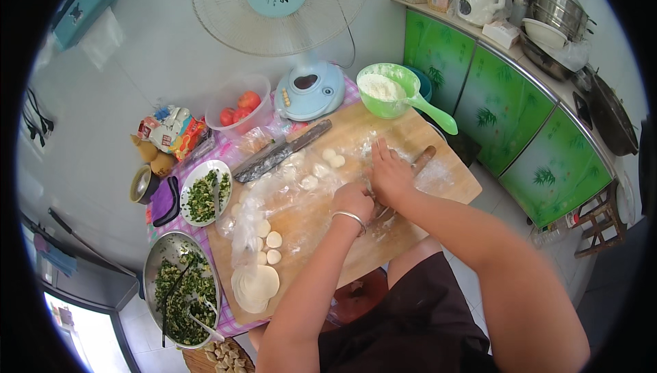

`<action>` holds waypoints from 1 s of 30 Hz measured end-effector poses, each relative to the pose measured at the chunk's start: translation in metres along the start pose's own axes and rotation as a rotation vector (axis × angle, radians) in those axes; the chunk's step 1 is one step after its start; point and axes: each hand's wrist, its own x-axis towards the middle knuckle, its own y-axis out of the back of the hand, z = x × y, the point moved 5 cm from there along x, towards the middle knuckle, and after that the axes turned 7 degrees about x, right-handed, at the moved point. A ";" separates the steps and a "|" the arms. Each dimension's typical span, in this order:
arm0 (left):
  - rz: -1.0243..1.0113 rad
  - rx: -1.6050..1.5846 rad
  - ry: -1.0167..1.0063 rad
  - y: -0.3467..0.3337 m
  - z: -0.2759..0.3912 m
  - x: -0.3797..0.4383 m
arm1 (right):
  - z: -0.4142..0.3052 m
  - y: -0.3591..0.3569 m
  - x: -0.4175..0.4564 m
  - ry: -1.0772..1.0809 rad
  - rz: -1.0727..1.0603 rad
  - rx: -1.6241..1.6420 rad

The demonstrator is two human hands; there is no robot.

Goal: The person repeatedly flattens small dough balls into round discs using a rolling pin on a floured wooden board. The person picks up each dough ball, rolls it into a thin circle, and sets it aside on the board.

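Note:
My right hand (390, 172) lies nearly flat, palm down, over a wooden rolling pin (424, 160) on a floured wooden board (318, 229). Beside it, my left hand (355, 203), with a bangle at the wrist, has its fingers curled near the pin's other end; what they hold is hidden. Small dough pieces (274, 239) sit at the board's left, partly under clear plastic film (246, 234). Below them lies a stack of rolled dough wrappers (255, 289). A cleaver (282, 151) rests across the board's upper left, above more dough pieces (333, 158).
A green scoop of flour (388, 90) stands at the board's top corner, near a fan base (310, 90). Along the left are a plate of chopped green filling (207, 193) and a steel bowl of it (180, 291). Tomatoes fill a plastic bowl (238, 103) by the wall.

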 end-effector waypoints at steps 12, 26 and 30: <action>0.008 -0.016 -0.009 -0.004 -0.014 -0.013 | 0.010 -0.002 -0.033 0.078 0.020 -0.059; 0.040 0.014 -0.026 0.001 -0.024 -0.020 | -0.005 -0.007 -0.029 0.093 -0.014 -0.023; 0.025 0.112 0.049 -0.004 -0.011 0.001 | -0.012 -0.011 -0.005 0.138 0.132 -0.045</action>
